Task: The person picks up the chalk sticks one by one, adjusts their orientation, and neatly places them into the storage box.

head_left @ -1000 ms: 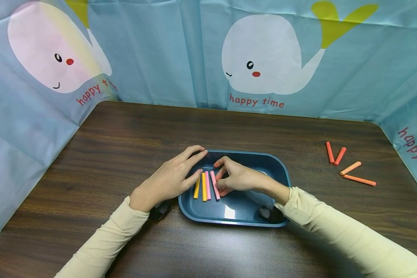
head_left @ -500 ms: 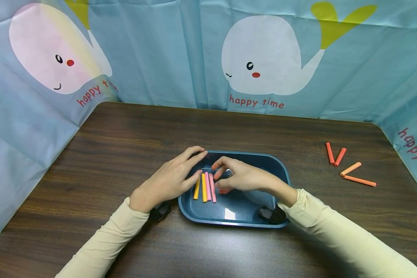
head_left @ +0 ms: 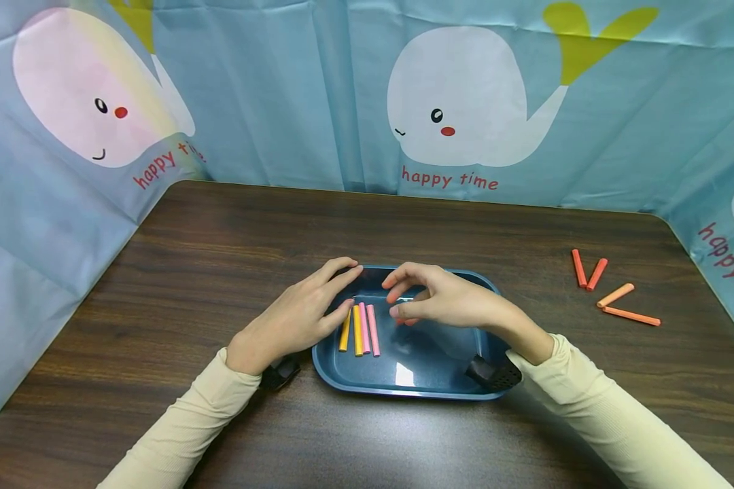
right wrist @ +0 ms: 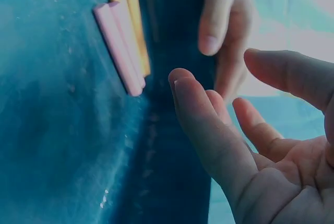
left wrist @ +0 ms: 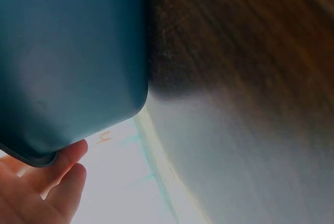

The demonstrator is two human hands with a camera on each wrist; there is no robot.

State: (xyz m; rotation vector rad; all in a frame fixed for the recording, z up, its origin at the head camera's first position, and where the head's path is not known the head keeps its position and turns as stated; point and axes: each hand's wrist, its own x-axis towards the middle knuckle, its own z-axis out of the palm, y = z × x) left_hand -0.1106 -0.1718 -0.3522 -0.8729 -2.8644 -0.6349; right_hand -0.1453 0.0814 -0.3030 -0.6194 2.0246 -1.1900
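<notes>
Pink chalk sticks (head_left: 374, 331): side by side in the tray (head_left: 367, 377), next to the yellow chalk sticks (head_left: 358, 331); release looks complete
Right hand (head_left: 452, 297): just lifted away, fingers loosely spread, holding nothing
Left hand (head_left: 295, 318): fingers grip the tray's rim

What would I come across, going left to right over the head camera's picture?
Left hand → two yellow sticks → two pink sticks → right hand → two red sticks → two orange sticks.
</notes>
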